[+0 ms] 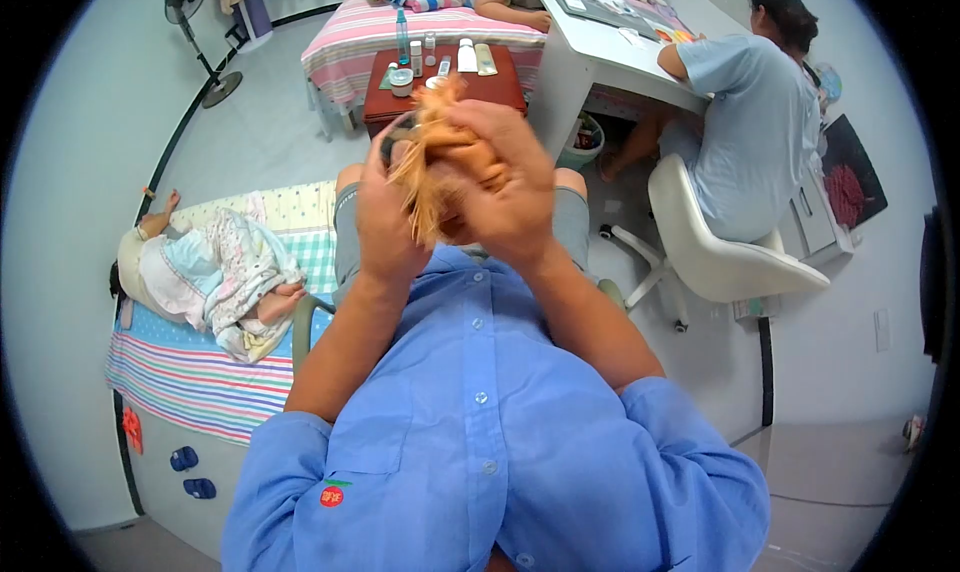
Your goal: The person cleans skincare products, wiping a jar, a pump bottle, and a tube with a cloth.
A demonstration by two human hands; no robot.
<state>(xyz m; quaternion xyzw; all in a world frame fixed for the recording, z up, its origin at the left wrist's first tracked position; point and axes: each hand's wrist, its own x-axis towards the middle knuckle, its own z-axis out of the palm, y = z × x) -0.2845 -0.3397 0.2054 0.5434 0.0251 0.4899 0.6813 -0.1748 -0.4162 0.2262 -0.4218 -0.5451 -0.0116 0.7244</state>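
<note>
In the head view an orange-tan bundle with loose, frayed strands [428,187] is held up in front of my chest. It is blurred, and I cannot make out its kind. My right hand [512,187] wraps around its right side with curled fingers. On the other side my left hand [390,217] closes against the strands, its fingers partly hidden behind them. A dark, curved edge [398,132] shows by the left fingertips, too blurred to name.
A red-brown small table [385,104] with bottles and jars stands ahead. At right, a person in a light blue shirt [755,122] sits on a white chair [690,252] at a white desk [610,57]. Someone lies on a floor mat [200,372] at left. A fan [205,62] stands behind.
</note>
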